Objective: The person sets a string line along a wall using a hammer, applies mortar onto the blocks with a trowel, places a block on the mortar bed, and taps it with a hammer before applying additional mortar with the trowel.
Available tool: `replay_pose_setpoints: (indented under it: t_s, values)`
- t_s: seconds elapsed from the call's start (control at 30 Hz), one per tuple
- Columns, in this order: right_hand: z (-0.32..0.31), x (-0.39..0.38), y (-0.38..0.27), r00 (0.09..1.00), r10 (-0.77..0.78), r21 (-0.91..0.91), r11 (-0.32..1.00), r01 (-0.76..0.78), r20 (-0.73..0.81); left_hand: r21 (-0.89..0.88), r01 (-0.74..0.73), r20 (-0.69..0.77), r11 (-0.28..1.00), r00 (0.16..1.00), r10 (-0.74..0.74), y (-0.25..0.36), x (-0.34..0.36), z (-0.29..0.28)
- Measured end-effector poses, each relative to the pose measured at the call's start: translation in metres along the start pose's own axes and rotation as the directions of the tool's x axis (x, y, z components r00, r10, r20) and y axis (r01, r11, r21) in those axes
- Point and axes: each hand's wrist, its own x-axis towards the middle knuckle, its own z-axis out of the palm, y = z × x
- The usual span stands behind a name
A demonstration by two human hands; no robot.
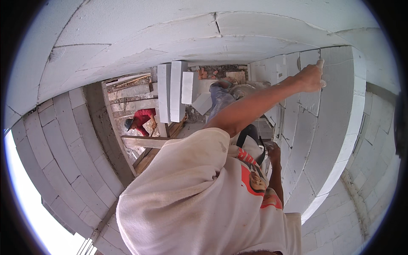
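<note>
My left arm reaches across to a white block wall (333,97) at the right. My left hand (310,77) is closed on a small pale tool (321,83) at a vertical joint near the wall's top. My right hand (273,151) is lower, beside the same wall and a dark strap-like item (250,135), with fingers curled on something I cannot make out. My white printed shirt (178,191) hides much of the area below.
A person in red (143,117) bends below among wooden boards (131,92). Upright pale blocks (164,91) stand left of my legs (221,97). A horizontal beam (144,142) crosses below. Block walls (68,148) enclose the space; rubble (208,72) lies at the bottom.
</note>
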Motion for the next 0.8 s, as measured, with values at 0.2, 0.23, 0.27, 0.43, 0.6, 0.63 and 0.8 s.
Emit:
replay_pose_setpoints:
  t_s: [0.2,0.23,0.27,0.43,0.6,0.63,0.8]
  values:
    - [-0.017,-0.005,0.014,0.958,0.243,0.193,0.944,-0.269,0.149,0.215,0.256,0.017,0.943,0.964,-0.266,-0.155,-0.086,0.015]
    - [-0.013,0.001,0.034,0.963,0.228,0.193,0.948,-0.254,0.145,0.379,0.215,0.063,0.900,0.964,-0.257,-0.194,-0.106,0.005]
    - [-0.011,0.009,0.047,0.994,0.074,0.128,0.988,-0.083,0.075,0.602,0.085,0.152,0.794,0.964,-0.218,-0.237,-0.130,-0.007]
    - [0.025,0.016,0.131,0.991,0.063,0.300,0.954,-0.025,-0.118,0.494,0.508,0.067,0.706,0.787,-0.613,-0.259,-0.238,-0.016]
    - [0.028,0.007,0.070,0.988,0.061,0.174,0.984,-0.036,-0.143,0.240,0.771,0.156,0.590,0.570,-0.807,-0.270,-0.332,-0.005]
    - [0.026,0.001,0.061,0.991,0.055,0.218,0.976,-0.028,-0.121,0.218,0.760,0.124,0.612,0.601,-0.790,-0.273,-0.342,0.000]
    - [0.023,-0.017,0.063,0.999,0.014,0.235,0.972,-0.005,-0.037,0.324,0.740,0.149,0.589,0.575,-0.804,-0.215,-0.343,0.009]
